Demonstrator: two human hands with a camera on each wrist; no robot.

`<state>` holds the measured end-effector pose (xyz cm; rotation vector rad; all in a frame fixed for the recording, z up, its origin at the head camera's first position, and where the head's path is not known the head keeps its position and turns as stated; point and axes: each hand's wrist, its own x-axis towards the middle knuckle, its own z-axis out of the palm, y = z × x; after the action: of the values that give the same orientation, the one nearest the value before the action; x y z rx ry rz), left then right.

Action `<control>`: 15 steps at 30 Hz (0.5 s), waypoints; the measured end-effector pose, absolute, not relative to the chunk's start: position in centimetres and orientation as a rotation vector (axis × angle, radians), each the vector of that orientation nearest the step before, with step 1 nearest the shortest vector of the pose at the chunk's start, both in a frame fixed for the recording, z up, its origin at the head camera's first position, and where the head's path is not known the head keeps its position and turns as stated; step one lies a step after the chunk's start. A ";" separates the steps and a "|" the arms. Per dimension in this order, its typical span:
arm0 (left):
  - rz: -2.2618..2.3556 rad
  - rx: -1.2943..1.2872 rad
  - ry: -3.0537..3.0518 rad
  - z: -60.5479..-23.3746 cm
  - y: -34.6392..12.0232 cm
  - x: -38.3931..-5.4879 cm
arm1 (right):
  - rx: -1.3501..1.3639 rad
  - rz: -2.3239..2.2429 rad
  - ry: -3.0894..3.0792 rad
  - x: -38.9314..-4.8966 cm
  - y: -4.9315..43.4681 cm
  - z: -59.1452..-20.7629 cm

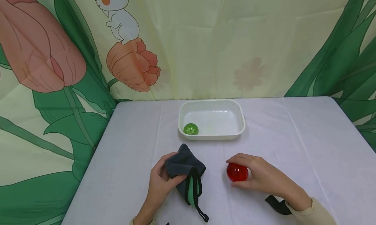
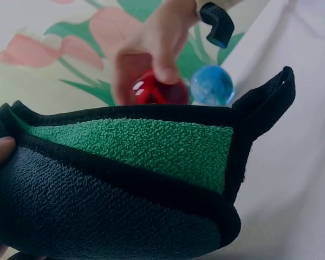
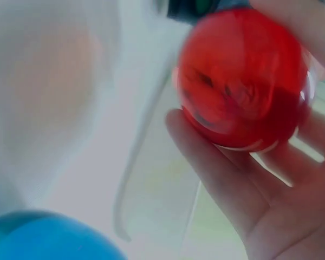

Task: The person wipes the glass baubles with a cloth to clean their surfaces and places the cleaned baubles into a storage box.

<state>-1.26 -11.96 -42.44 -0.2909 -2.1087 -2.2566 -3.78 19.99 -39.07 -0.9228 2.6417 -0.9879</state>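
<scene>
My left hand [image 1: 161, 183] holds a folded dark grey-blue cloth [image 1: 188, 164] with green lining, black edging and a hanging loop, pinched between thumb and fingers. Up close in the left wrist view, the cloth's green inner side [image 2: 146, 143] shows between its black edges. To the right, my right hand [image 1: 256, 174] grips a clear red ball [image 1: 237, 172] between thumb and fingers, apart from the cloth. In the right wrist view the fingers curl around this red ball [image 3: 244, 81]. A blue ball [image 2: 212, 85] sits near the right hand; I do not see it in the head view.
A white rectangular tray [image 1: 214, 138] stands at the table's back edge, with a green ball [image 1: 191, 129] in its front left corner. The table has a white cloth [image 1: 132, 146]. Behind it hangs a printed curtain [image 1: 205, 49] with flowers and leaves.
</scene>
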 end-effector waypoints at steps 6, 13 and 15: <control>-2.231 -0.302 -2.123 -42.2 -11.5 -1.7 | -0.838 -1.215 2.667 -4.2 19.2 -38.7; -2.209 -0.396 -2.107 -41.9 -10.5 -2.3 | -0.668 -1.363 2.681 -4.5 17.3 -38.4; -2.200 -0.442 -2.101 -41.8 -10.1 -2.5 | -0.640 -1.403 2.673 -4.6 16.8 -38.3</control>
<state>-2.46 -10.11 -41.81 -0.4418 -2.1008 -2.2003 -4.62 16.83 -38.26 -0.6397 2.6731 -1.4025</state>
